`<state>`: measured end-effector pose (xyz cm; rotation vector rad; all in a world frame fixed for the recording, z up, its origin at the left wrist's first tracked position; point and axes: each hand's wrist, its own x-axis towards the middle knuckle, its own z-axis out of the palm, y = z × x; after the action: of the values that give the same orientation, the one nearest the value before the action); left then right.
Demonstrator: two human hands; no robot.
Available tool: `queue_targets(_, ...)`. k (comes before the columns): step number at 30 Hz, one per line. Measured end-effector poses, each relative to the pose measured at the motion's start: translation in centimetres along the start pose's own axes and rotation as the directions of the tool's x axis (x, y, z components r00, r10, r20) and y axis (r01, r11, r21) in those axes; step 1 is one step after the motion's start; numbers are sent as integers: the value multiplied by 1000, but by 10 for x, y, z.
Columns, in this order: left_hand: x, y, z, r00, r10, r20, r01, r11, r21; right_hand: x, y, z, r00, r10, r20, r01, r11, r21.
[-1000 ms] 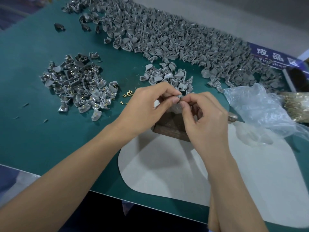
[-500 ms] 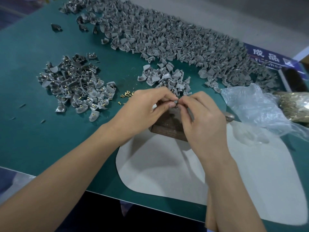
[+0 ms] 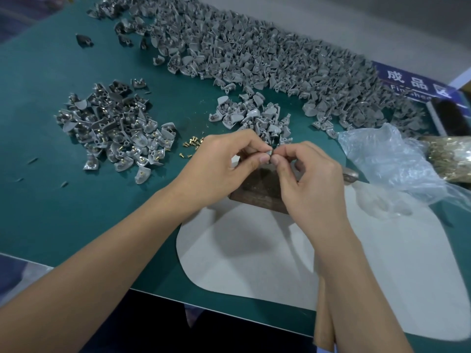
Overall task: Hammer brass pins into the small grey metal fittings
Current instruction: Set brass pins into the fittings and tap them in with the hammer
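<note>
Far left on the green mat (image 3: 51, 200): a heap of grey fittings (image 3: 114, 133), many with brass showing in them. Just right of that heap, a few loose brass pins (image 3: 192, 145) lie scattered on the mat.

Along the back, a much larger spread of grey fittings (image 3: 254, 54) runs from upper left toward the right; no brass visible in these. A smaller cluster (image 3: 254, 118) sits in front of it, just beyond the hands.

Centre: left hand (image 3: 221, 166) pinches a single grey fitting (image 3: 269, 152) between thumb and forefinger, the remaining fingers curled. Right hand (image 3: 313, 182) meets it from the other side, thumb and forefinger tips pinched at the same fitting. Whether a pin is between the right fingertips cannot be told; too small and hidden. The fitting is held in the air just above a dark block (image 3: 262, 192), which rests on the far edge of a pale sheet (image 3: 254, 263) laid on the mat.

Right of the right hand: a rounded metal object (image 3: 350, 174) pokes out, mostly hidden by the hand. Further right, a crumpled clear plastic bag (image 3: 390, 161); at the frame edge beside it, a mass of brass pieces (image 3: 451, 159). Behind that, a blue sign (image 3: 413, 82) with white characters.
</note>
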<state>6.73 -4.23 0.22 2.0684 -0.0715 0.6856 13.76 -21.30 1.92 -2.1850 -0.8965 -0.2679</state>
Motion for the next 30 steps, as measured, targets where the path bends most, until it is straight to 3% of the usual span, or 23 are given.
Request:
queue_targets(7,-1,-2,2,998,-54,-14,53,995,-81,0,0,3,998,59,-39,-55,994,97)
queue_targets(13,1,-1,-4,996,-79,34,80,996,-37,0,-4,-4,999,33,-27,-30,995,96)
queue_targets(15,2,-1,-4,994,-96,42,97,995,-19,-5,-7,-17,994,53,-91,-45,996,81)
queue_targets(18,3,-4,-2,990,-107,91,99,991,89,-24,-1,-43,944,281,-174,-317,921,-228)
queue_targets(21,4,-8,-6,989,-106,105,88,983,161,-49,4,-56,802,597,-3,-506,677,-534)
queue_targets(23,4,-8,-8,989,-94,114,73,981,180,-59,5,-57,714,691,115,-528,639,-560)
queue_targets(26,6,-9,-11,990,-85,114,67,986,152,-62,15,-60,705,695,143,-606,695,-388)
queue_targets(28,6,-9,-11,990,-84,117,67,988,139,-60,19,-68,676,727,123,-719,687,-110)
queue_targets(30,5,-10,-11,990,-79,118,62,987,147,-60,15,-74,636,758,145,-771,613,175)
